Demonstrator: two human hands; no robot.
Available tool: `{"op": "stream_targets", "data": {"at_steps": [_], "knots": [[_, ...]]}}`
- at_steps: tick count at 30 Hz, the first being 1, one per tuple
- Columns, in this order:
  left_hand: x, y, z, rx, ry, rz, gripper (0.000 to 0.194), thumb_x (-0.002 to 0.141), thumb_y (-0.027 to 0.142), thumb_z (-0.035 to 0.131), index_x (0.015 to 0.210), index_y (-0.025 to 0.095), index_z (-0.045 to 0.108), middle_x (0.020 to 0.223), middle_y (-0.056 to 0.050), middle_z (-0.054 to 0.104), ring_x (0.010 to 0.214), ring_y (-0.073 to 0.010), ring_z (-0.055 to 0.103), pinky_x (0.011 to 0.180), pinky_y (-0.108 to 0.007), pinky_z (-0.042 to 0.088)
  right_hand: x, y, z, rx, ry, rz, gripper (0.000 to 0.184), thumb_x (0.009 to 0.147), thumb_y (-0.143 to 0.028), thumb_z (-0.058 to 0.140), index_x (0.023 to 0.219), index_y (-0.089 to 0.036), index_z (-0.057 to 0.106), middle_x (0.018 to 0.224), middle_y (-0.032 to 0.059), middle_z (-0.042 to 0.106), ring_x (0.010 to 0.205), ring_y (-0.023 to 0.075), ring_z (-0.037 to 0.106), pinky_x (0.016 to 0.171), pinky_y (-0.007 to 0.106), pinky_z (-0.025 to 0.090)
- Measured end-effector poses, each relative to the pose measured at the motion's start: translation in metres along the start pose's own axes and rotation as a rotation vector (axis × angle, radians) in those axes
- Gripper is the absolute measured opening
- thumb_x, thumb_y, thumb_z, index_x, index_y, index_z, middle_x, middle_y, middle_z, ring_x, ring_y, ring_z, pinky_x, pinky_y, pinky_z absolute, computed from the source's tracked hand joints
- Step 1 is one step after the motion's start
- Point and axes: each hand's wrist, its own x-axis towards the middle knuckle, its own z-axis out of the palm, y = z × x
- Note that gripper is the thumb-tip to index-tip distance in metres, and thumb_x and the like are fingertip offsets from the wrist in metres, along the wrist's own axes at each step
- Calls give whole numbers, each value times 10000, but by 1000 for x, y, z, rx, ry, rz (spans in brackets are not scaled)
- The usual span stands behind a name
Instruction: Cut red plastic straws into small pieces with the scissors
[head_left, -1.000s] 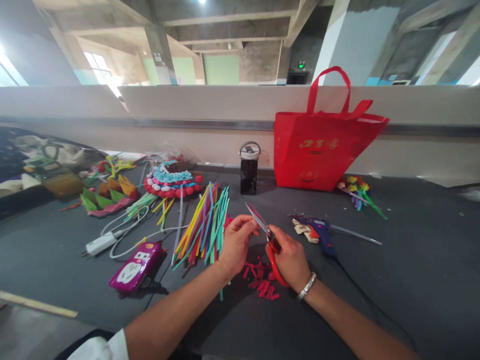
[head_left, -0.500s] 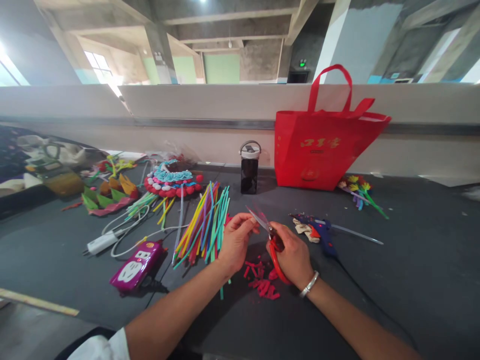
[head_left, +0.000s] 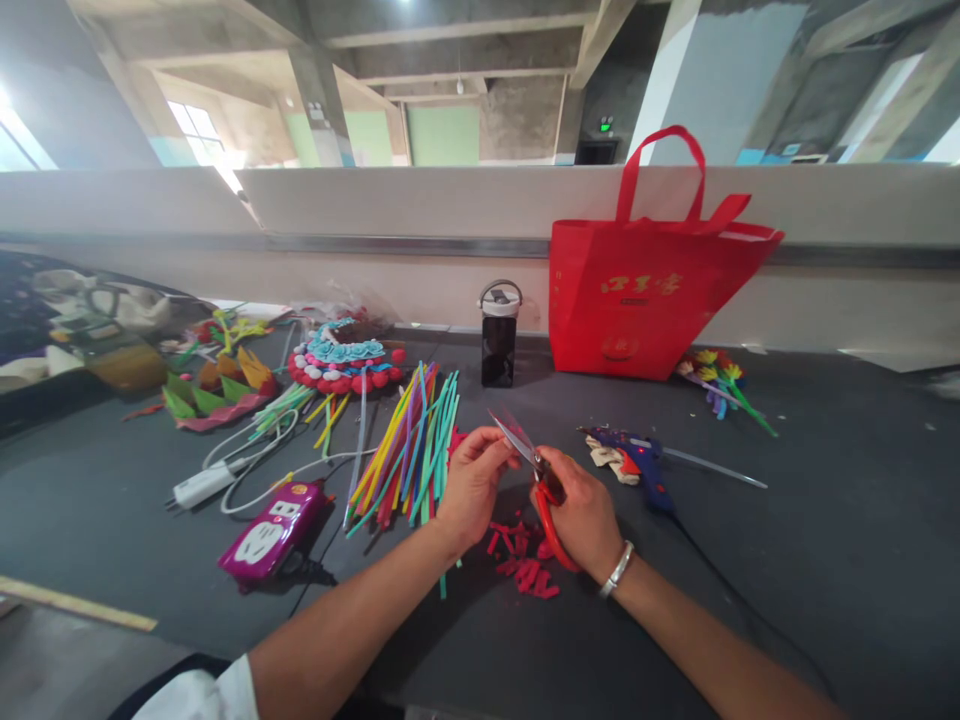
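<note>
My right hand [head_left: 581, 515] grips red-handled scissors [head_left: 534, 470], their blades angled up and left toward my left hand [head_left: 471, 485]. My left hand is pinched shut at the blades on something small that I cannot make out. Below both hands lies a heap of short red cut pieces [head_left: 525, 560] on the dark table. A fan of coloured pipe cleaners [head_left: 409, 445] lies just left of my left hand.
A blue glue gun [head_left: 637, 462] with its cord lies right of my hands. A purple power strip [head_left: 274, 530] and white plug [head_left: 202, 487] lie at the left. Further back are a dark bottle [head_left: 498, 340], red tote bag [head_left: 649, 295], flower craft [head_left: 341, 362] and small flowers [head_left: 716, 380].
The scissors and both hands shifted only slightly while working at the same spot above the red cut pieces.
</note>
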Motion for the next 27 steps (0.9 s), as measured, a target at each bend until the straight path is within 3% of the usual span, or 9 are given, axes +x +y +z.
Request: {"op": "stream_targets", "data": {"at_steps": [7, 14, 18, 27], "knots": [[1, 0, -1, 8, 0, -1, 125, 702, 231, 744, 775, 170, 663, 703, 8, 629, 629, -91, 553, 668, -237, 439, -1, -5, -2, 57, -4, 34, 362, 779, -153, 518, 1126, -206, 601, 842, 25, 705, 686, 163, 660, 662, 254, 507], [2, -1, -3, -21, -17, 10, 108, 707, 220, 733, 736, 166, 643, 709, 13, 618, 627, -85, 550, 658, -228, 434, 0, -2, -3, -38, -16, 12, 404, 749, -151, 540, 1148, -208, 583, 1021, 59, 698, 866, 199, 671, 771, 302, 519], [2, -2, -3, -25, -16, 13, 103, 706, 210, 731, 740, 171, 642, 708, 17, 619, 623, -84, 551, 664, -231, 434, 1, 0, -2, -51, -22, 10, 408, 746, -143, 538, 1144, -217, 585, 1027, 59, 694, 864, 200, 667, 769, 303, 518], [1, 0, -2, -11, -20, 2, 112, 712, 234, 734, 768, 167, 662, 706, 5, 626, 634, -91, 554, 667, -237, 434, -1, -4, -3, 39, -4, 44, 343, 770, -167, 529, 1099, -208, 614, 733, -6, 679, 589, 144, 619, 596, 231, 465]]}}
